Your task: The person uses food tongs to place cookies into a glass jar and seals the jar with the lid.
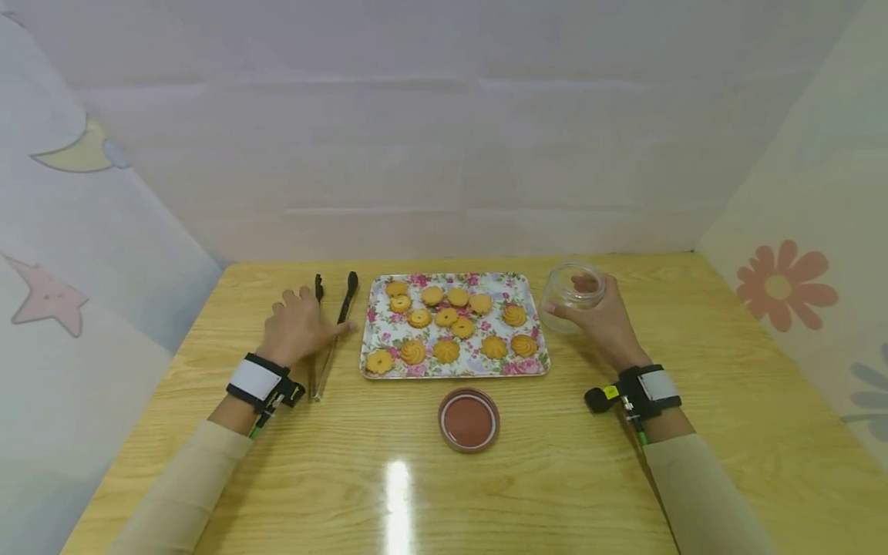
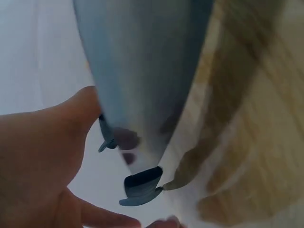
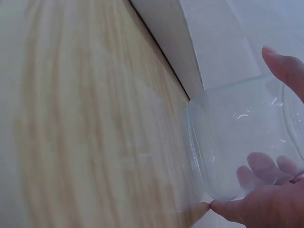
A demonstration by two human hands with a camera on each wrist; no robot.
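My left hand [image 1: 297, 330] lies flat over a pair of metal tongs with black tips [image 1: 344, 304], fingers straight and spread, thumb reaching across the tongs toward the tray. Close up in the left wrist view, the tongs [image 2: 142, 71] run beside the palm [image 2: 38, 161]. My right hand [image 1: 610, 327] grips a clear, empty glass jar [image 1: 570, 291] standing right of the tray. In the right wrist view, fingers [image 3: 266, 209] wrap the jar [image 3: 237, 137]. Between the hands sits a floral tray [image 1: 375, 324] with several round yellow cookies [image 1: 446, 316].
A reddish-brown round lid [image 1: 469, 419] lies on the wooden table [image 1: 555, 478] in front of the tray. Pale panels wall the table at the back and both sides. Both wrists wear black-and-white bands.
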